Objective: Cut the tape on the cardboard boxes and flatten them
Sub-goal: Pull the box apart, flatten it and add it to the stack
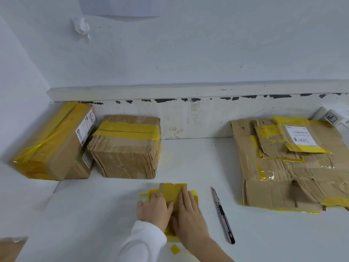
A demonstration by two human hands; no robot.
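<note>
Hands (171,210) spread, pressing small flattened box (174,191); flattened stack's label (300,136) handwritten, illegible.

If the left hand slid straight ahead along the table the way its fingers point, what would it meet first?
Likely the middle sealed box. The left hand presses the small flattened box, fingers pointing away and slightly right; bare table lies between. Depth is uncertain.

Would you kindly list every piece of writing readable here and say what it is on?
"35", roughly: handwritten on the white tag at far right.
White shipping label on the flattened cardboard pile: print and handwriting illegible.
White label on the tall yellow-taped cardboard box: too blurred.
</note>
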